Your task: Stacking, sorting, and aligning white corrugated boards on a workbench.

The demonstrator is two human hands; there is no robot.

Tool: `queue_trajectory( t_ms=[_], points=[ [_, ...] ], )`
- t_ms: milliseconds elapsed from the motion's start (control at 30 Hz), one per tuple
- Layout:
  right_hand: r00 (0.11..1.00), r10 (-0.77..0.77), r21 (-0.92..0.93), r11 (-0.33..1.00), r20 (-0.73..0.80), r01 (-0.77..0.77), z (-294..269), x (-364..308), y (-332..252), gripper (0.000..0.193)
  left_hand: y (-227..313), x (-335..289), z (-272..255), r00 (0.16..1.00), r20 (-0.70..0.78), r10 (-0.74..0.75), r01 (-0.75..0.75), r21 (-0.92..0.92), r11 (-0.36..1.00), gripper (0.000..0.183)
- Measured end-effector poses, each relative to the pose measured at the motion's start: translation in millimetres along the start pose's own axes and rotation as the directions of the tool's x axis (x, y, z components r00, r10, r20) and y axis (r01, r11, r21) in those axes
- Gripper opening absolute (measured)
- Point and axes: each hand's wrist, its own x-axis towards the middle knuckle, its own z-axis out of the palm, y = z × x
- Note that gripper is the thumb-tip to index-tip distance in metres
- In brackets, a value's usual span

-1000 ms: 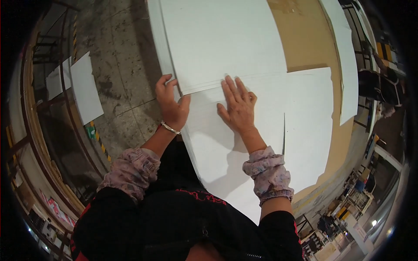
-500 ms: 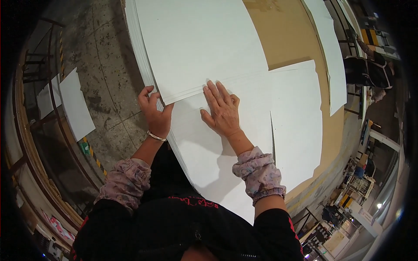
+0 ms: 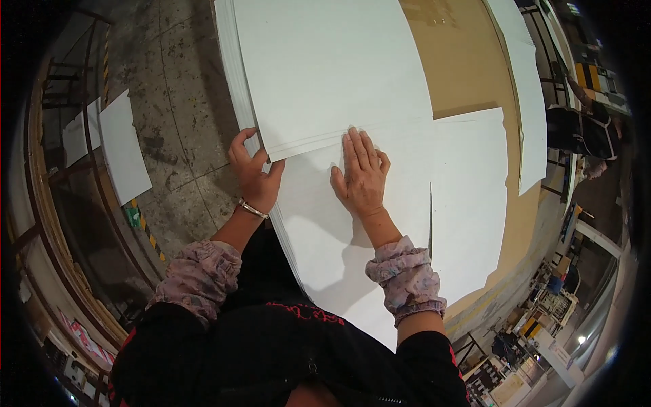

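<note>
A large white sheet (image 3: 332,68) lies over a stack of other white sheets, its near edge running across in front of me. At its near left corner my left hand (image 3: 258,178) has its fingers bent and apart. Its thumb touches the near edge and its other fingers lie along the stack's left side. My right hand (image 3: 365,178) rests flat, fingers stretched out, on the white sheet below (image 3: 325,251), with its fingertips over the upper sheet's near edge. Several thin, stepped edges show there. A narrow dark slit runs between the lower sheet and a white piece (image 3: 468,203) at the right.
Brown board (image 3: 468,61) shows beneath the white sheets. More white sheets (image 3: 529,102) lie farther right, where a person in dark clothes (image 3: 583,132) stands. To the left are a stained concrete floor (image 3: 183,122), leaning white sheets (image 3: 125,149) and a metal frame (image 3: 102,176).
The whole view has shifted slightly, so the stack appears farther right. My right hand has slid a little to the right along the sheet's near edge. My left hand stays at the corner.
</note>
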Motion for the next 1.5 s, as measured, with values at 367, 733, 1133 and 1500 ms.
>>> queue_trajectory(
  t_ms=[367, 733, 1133, 1500],
  points=[
    [1.0, -0.005, -0.038, 0.999, 0.028, 0.006, -1, 2, -2, 0.058, -1, 0, 2, 1.0, -0.019, 0.003, -0.004, -0.053, 0.999, 0.021],
    [0.985, -0.036, 0.204, 0.976, -0.17, 0.071, 4, -1, -14, 0.043, 5, 9, 5, 1.0, 0.025, -0.012, 0.011, 0.021, 1.0, 0.022],
    [0.585, 0.548, 0.788, -0.268, 0.597, -0.554, -8, 38, -14, 0.021, 4, 7, 3, 0.999, 0.049, -0.012, 0.012, -0.013, 1.0, 0.028],
    [0.54, 0.688, 0.797, -0.094, 0.485, -0.597, 0, 48, -15, 0.018, 7, 6, -2, 0.999, 0.045, 0.014, -0.016, 0.043, 0.999, 0.021]
  ],
)
